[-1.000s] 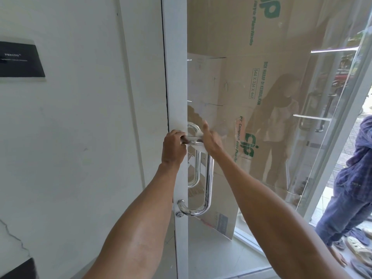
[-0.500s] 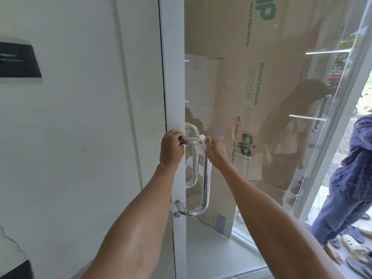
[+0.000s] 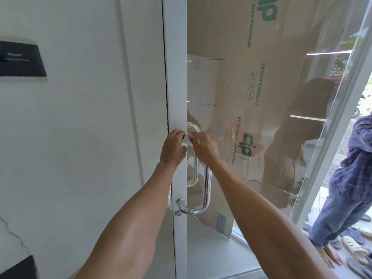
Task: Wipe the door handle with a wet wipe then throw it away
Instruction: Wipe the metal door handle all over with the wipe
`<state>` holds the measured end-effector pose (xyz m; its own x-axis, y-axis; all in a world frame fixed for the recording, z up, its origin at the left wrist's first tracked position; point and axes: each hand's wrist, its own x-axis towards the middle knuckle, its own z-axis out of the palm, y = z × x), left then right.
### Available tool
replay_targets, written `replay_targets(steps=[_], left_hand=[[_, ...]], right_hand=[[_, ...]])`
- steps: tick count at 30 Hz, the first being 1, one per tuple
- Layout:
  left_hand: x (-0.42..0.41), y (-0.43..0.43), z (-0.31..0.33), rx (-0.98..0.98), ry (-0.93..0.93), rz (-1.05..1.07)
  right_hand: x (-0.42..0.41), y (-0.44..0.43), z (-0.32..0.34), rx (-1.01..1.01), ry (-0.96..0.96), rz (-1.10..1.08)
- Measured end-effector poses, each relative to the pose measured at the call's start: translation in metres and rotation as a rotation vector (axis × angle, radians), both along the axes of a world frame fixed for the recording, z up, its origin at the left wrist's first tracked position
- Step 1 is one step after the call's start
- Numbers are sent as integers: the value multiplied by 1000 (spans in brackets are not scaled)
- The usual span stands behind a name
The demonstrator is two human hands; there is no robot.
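Observation:
A chrome D-shaped door handle (image 3: 207, 186) is fixed to the white frame of a glass door (image 3: 175, 101). A small white wet wipe (image 3: 187, 139) sits over the handle's top bend. My left hand (image 3: 173, 150) pinches the wipe's left side, close against the door frame. My right hand (image 3: 203, 147) pinches its right side, fingers curled over the top of the handle. The two hands nearly touch. The upper bend of the handle is hidden behind them. A second handle (image 3: 194, 158) shows through the glass on the far side.
A white wall (image 3: 80, 117) with a black plaque (image 3: 20, 58) lies to the left. Large cardboard boxes (image 3: 251, 87) stand behind the glass. A person in jeans and a checked shirt (image 3: 350, 178) stands at the right, with sandals (image 3: 356, 252) on the floor.
My right hand slid left along the handle's top bar toward my left hand. Both hands now hold the wipe together, and more of the white wipe shows between them.

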<state>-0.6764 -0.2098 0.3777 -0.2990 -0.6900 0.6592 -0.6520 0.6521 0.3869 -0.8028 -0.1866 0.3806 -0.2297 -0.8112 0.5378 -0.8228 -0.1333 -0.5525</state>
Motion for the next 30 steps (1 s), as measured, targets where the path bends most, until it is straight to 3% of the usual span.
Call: replay_targets(steps=[7,17,24,30], left_hand=[[-4,13,6,-51,132,-61],[-3,22,8,-104,94,-130],[-4,16,10,-135,21,-89],[-6,15,6,-283,-154,64]], right_hand=[[-2,3,-1,13,-27,34],[-2,10,-2,28,29,31],[-10,20,-17,50,29,36],[-32,23,-31,152,-125,-34]])
